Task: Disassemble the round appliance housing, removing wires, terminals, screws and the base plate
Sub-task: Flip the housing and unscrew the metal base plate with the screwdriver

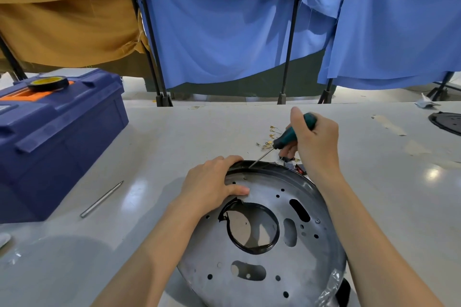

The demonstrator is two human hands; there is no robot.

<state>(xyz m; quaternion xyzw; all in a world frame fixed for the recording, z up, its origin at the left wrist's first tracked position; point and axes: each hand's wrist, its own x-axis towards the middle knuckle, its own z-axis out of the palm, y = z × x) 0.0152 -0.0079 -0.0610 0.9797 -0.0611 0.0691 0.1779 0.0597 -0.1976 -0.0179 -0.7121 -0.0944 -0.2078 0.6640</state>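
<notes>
The round appliance housing (306, 183) lies bottom-up on the table near me, its black rim around a grey metal base plate (264, 192) with a large centre hole and several slots. My left hand (212, 182) presses on the plate's far left edge, fingers over the rim. My right hand (315, 137) grips a teal-handled screwdriver (289, 136); its thin tip rests at the far rim, between rim and plate. Loose gold terminals (268, 143) and small dark parts (298, 167) lie just beyond the housing.
A blue toolbox (57, 137) stands at the left with a roll of black tape (48, 83) on its lid. A metal rod (102, 199) lies beside it. Another dark round part (446, 122) sits at the far right edge. Blue and ochre cloths hang behind the table.
</notes>
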